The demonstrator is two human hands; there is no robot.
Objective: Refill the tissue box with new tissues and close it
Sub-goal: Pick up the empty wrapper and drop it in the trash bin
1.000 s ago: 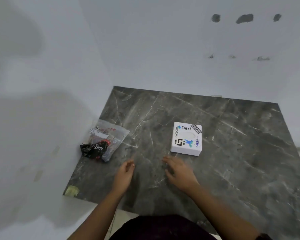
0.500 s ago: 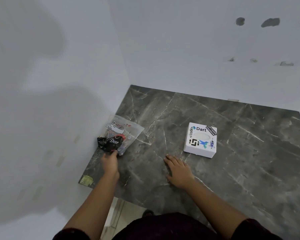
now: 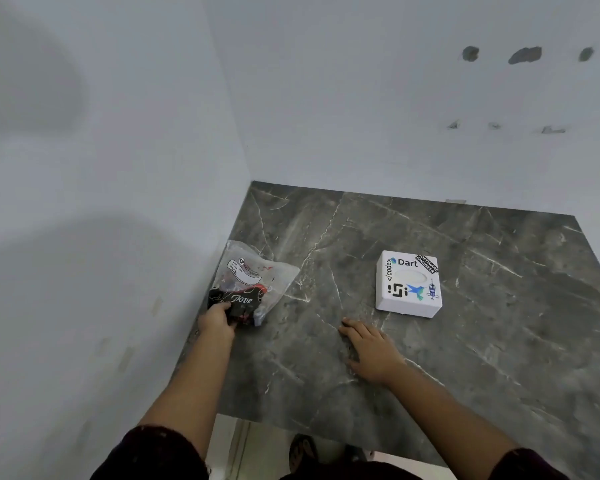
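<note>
A white tissue box [image 3: 408, 284] covered in stickers sits closed on the dark marble table [image 3: 465, 341], its oval slot facing up. At the table's left edge lies a clear plastic tissue pack [image 3: 253, 278] with a black "Dove" print. My left hand [image 3: 217, 322] is closed on the near end of that pack. Palm down, my right hand [image 3: 369, 351] rests flat on the table with fingers apart, just in front and left of the box, holding nothing.
White walls meet in a corner behind and to the left of the table. The table's near edge [image 3: 326, 431] runs close to my body, with floor and a foot below it.
My left hand reached left and took hold of the tissue pack's near end. My right hand settled flat on the table. The view shifted left.
</note>
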